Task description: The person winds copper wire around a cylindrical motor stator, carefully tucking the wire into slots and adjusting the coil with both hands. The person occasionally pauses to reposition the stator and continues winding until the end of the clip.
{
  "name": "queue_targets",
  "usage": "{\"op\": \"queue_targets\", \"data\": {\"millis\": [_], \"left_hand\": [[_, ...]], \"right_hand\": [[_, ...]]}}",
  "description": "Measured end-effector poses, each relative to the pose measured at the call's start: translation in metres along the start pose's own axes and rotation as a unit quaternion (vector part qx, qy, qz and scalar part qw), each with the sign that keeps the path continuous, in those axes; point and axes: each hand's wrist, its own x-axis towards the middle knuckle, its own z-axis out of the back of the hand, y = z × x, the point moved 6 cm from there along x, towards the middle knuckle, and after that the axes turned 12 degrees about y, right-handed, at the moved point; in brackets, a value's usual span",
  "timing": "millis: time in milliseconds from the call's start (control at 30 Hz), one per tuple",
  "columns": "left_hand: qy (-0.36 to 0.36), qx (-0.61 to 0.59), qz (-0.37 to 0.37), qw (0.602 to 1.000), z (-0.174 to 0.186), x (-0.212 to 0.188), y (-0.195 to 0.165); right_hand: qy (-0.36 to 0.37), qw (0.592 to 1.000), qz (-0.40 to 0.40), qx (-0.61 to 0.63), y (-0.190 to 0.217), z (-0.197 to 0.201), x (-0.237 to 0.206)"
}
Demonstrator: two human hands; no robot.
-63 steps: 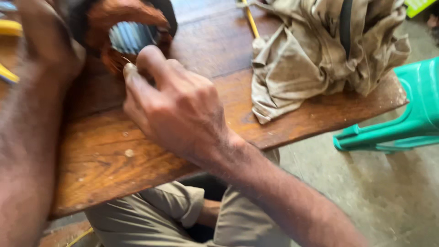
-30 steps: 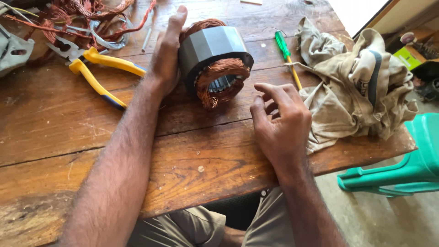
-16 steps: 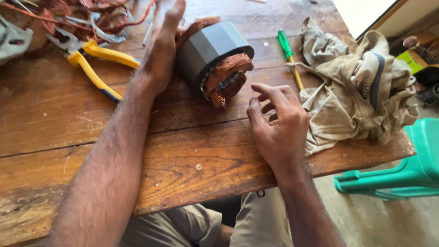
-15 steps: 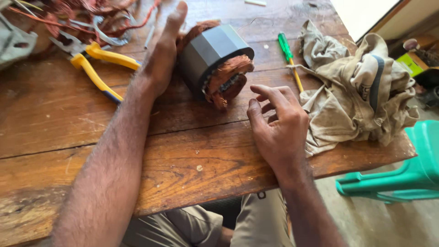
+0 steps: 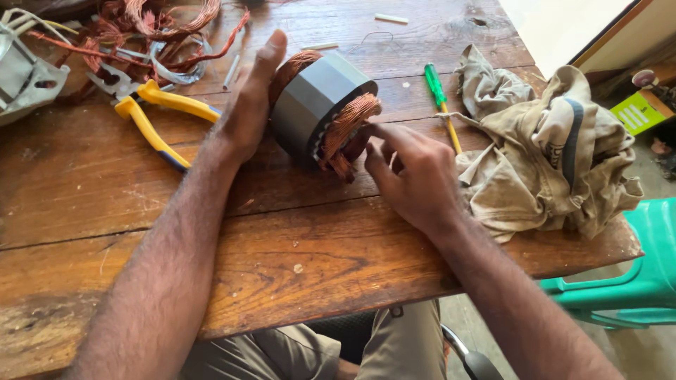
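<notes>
Left hand (image 5: 248, 112) lies flat and open against the side of the grey motor core (image 5: 315, 107) on the wooden table (image 5: 296, 239); right hand (image 5: 412, 176) pinches its copper winding (image 5: 346, 127).

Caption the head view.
Left hand steadies grey copper-wound motor stator on wooden table; right hand fingers its windings.

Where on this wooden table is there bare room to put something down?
Bare table along the near edge between both forearms, and left below the yellow pliers. Crowded: copper wire scraps far left, stator at centre, rag at right.
</notes>
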Motion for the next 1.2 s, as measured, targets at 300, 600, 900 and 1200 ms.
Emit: {"op": "queue_targets", "data": {"millis": [300,600,900,1200], "left_hand": [[-0.063,0.062,0.028,0.996,0.008,-0.003,0.006],[-0.051,0.047,-0.009,0.998,0.007,-0.005,0.002],[-0.033,0.017,-0.050,0.998,0.005,-0.004,0.003],[-0.025,0.043,-0.091,0.995,0.015,-0.007,0.026]], "right_hand": [[0.024,0.997,-0.022,0.065,0.007,0.006,-0.003],[0.062,0.969,-0.097,0.218,-0.013,-0.003,-0.001],[0.038,0.938,-0.157,0.306,-0.018,-0.001,0.001],[0.033,0.980,-0.075,0.182,-0.012,-0.004,-0.008]]}}
